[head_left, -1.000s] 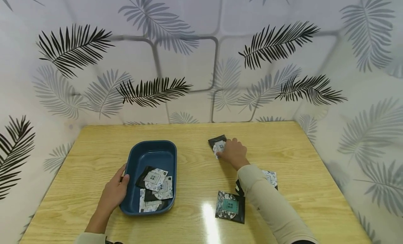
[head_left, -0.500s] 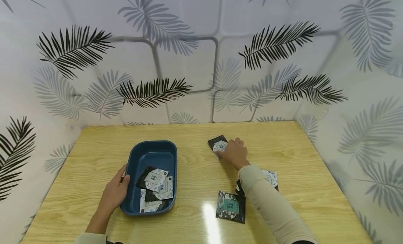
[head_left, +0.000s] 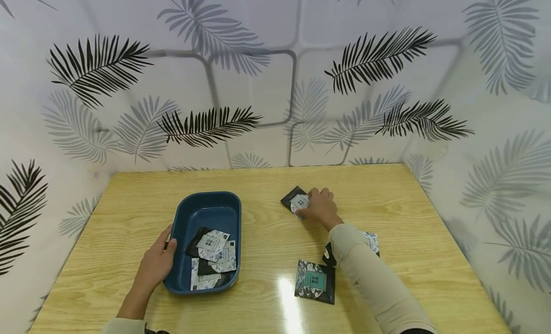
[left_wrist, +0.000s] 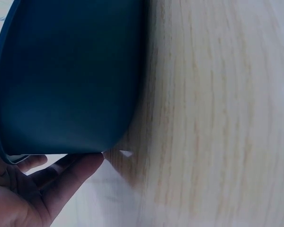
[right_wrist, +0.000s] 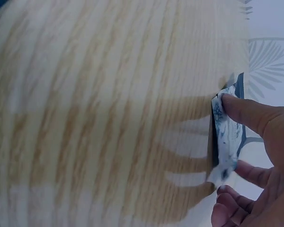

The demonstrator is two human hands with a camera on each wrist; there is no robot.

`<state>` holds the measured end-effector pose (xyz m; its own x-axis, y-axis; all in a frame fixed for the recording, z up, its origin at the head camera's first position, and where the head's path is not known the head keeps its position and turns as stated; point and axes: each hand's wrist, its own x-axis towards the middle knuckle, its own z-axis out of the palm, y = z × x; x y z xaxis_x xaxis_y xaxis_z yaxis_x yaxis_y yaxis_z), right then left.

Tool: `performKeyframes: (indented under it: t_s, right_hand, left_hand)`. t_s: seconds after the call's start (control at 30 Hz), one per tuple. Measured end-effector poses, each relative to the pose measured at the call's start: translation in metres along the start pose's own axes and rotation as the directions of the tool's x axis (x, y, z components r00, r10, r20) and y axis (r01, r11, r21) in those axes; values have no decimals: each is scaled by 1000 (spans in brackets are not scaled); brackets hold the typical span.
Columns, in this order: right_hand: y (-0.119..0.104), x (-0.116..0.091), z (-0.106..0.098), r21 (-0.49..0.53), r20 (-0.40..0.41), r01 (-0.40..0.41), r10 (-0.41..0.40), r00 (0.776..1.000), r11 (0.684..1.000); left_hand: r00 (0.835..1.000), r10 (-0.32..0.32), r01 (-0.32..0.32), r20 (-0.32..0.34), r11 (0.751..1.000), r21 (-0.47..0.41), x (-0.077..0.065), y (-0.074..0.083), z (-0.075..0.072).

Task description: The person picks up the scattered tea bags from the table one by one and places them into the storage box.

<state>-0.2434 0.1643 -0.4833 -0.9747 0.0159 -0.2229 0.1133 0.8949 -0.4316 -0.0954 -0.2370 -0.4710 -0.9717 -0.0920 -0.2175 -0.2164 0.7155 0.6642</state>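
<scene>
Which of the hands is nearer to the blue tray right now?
Left. The left hand holds the blue tray by its near left rim. The right hand is well off to the tray's right, pinching a small sachet on the table.

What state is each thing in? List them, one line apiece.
Blue tray: upright on the table, packets piled at its near end.
Left hand: holds the tray's left rim.
Right hand: pinches a packet at the table.
Dark packet: lies flat, untouched.
Packet by the sleeve: flat, partly hidden.

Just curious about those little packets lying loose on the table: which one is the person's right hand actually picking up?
The far packet, pinched by the right hand; the others lie untouched by the sleeve.
</scene>
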Motion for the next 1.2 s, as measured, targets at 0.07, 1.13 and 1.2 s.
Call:
performKeyframes:
  t_s: [0.07, 1.13, 1.2]
  right_hand:
    - [1, 0, 0, 14, -14, 11, -11, 1000, 1000]
    - [4, 3, -4, 214, -52, 139, -131, 990, 967]
    - [3, 1, -6, 213, -56, 132, -123, 991, 968]
  left_hand:
    - [1000, -3, 3, 2, 1000, -3, 1, -1, 1]
    - [999, -38, 38, 12, 999, 14, 0, -1, 1]
    - [999, -38, 38, 14, 999, 14, 0, 0, 1]
